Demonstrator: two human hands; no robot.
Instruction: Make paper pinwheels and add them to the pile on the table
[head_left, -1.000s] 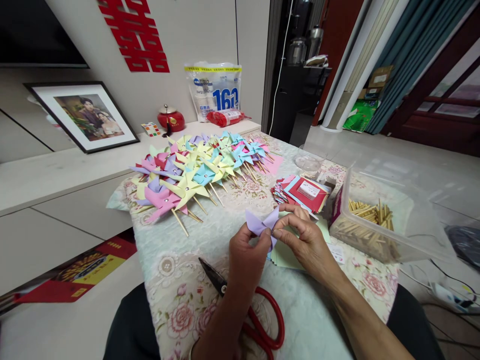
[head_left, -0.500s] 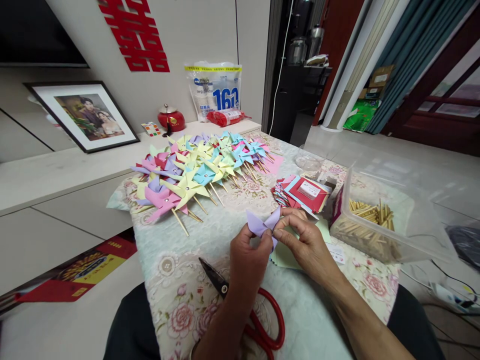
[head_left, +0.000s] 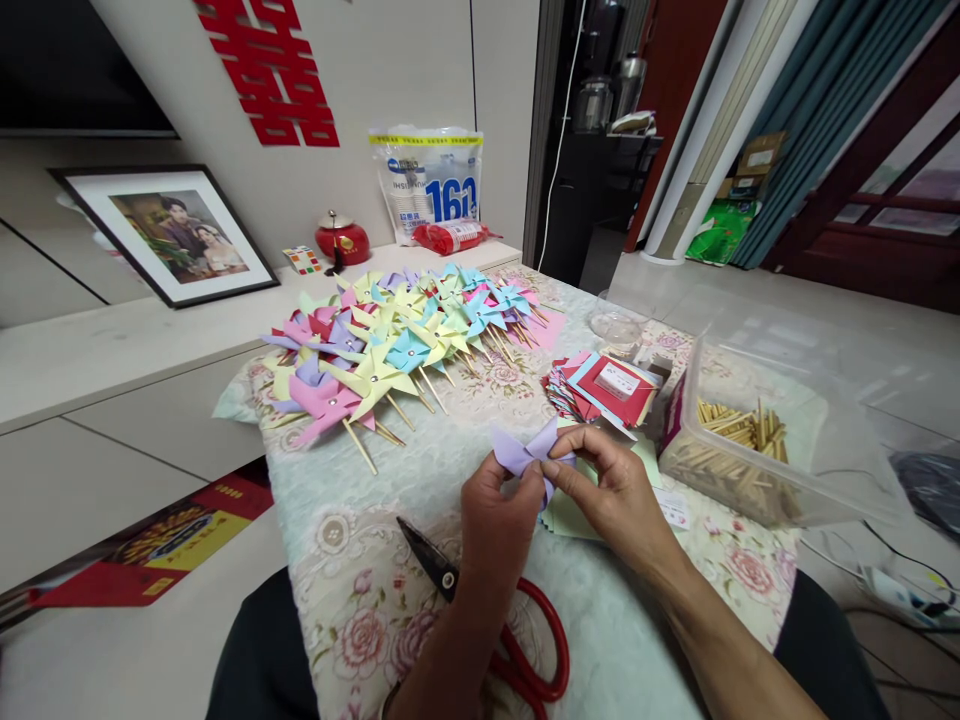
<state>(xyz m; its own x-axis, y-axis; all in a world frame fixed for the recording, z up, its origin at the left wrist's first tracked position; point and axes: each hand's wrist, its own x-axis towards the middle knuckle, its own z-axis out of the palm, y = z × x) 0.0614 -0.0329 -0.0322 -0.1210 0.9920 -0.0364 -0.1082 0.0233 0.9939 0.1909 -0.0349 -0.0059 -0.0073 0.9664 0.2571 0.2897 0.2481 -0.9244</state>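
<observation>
A lilac paper pinwheel [head_left: 519, 455] with folded blades is held between both hands above the table. My left hand [head_left: 495, 515] pinches it at the centre and left side. My right hand [head_left: 607, 490] is closed on its right side, thumb and forefinger near the middle. Under my left forearm lie scissors [head_left: 551, 650] with red handles and dark blades. Beneath the hands are pale green paper sheets [head_left: 574, 518]. Several finished pinwheels [head_left: 375, 378] on sticks, in pink, yellow, blue and lilac, are heaped at the table's far left.
A stack of coloured paper squares [head_left: 611, 385] lies beyond my right hand. At the right a clear plastic box [head_left: 679, 440] holds many short wooden sticks [head_left: 742, 430]. A floral tablecloth [head_left: 360, 620] covers the table. A framed photo [head_left: 176, 235] stands on the cabinet behind.
My right fingers have moved slightly inward toward the pinwheel's centre, and more lilac paper shows folded at its right side. My left hand keeps nearly the same place.
</observation>
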